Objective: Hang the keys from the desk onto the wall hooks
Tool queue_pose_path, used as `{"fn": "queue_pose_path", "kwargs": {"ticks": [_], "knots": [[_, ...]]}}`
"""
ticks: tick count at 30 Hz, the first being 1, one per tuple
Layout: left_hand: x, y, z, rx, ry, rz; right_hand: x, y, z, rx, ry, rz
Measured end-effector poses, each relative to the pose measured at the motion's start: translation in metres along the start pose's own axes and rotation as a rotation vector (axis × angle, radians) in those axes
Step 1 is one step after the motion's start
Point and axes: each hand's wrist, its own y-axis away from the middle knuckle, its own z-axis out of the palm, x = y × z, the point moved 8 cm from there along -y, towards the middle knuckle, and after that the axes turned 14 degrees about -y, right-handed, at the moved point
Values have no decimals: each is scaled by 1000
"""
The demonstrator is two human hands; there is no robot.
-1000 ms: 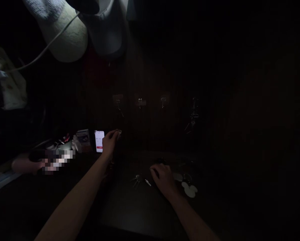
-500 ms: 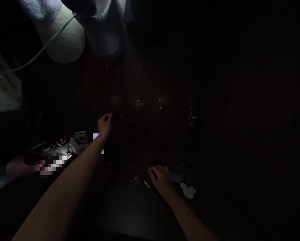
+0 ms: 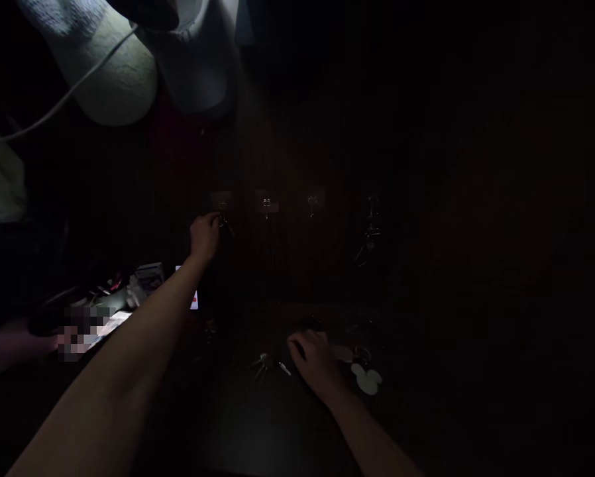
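The left hand [image 3: 205,235] is the nearer one to the leftmost wall hook [image 3: 222,203], its fingertips right at the hook's lower end, where a thin metal key [image 3: 228,228] hangs just to the right of them. That key's long axis slants down and to the right, away from the fingers, so the hand comes at it from its upper left side, with the forearm running up from the lower left. Thumb and forefinger are drawn close together there, but it is too dark to make out whether they pinch the key's ring, the hook or nothing. Two more hooks, the second hook [image 3: 266,204] and the third hook [image 3: 312,201], stand in a row to the right, and beyond them a bunch of keys [image 3: 370,247] hangs at the far right. The right hand [image 3: 317,364] is well apart, low over the bench [image 3: 258,424], fingers loosely curled with a gap between thumb and forefinger; whether it holds anything is hidden. To its left lie a fanned key set [image 3: 264,359] and a small silver piece [image 3: 285,369]; to its right, a pale three-lobed tag [image 3: 367,379].
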Motion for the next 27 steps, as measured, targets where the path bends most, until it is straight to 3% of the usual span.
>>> {"fn": "queue_pose_path", "kwargs": {"ticks": [10, 20, 27], "knots": [[-4, 10, 10, -47, -2, 22, -1, -1, -1, 14, 9, -17], [-27, 51, 26, -110, 239, -272, 0, 0, -1, 31, 26, -16], [-37, 96, 47, -226, 406, -314, 0, 0, 0, 12, 33, -22]]}}
